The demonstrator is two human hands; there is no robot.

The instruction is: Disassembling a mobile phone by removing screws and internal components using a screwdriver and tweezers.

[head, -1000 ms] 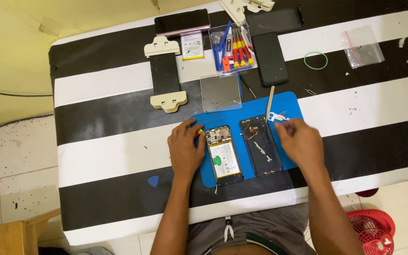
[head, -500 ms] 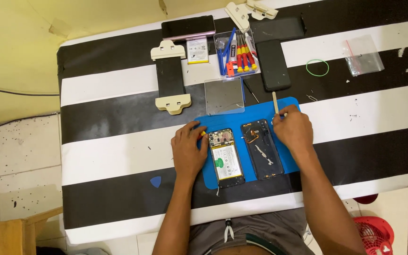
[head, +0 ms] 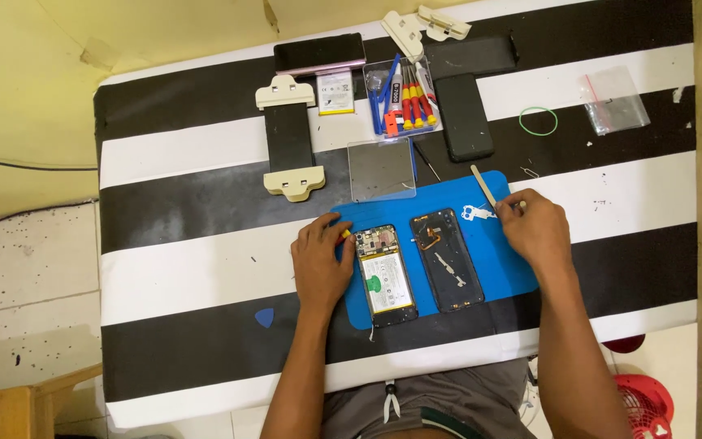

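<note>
Between the 2 hands lies the opened phone (head: pixel 385 275).

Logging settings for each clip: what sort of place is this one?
Probably a small phone-repair bench, perhaps at home. An opened phone and its back cover lie on a blue work mat, with a tray of small screwdrivers on the striped table.
</note>
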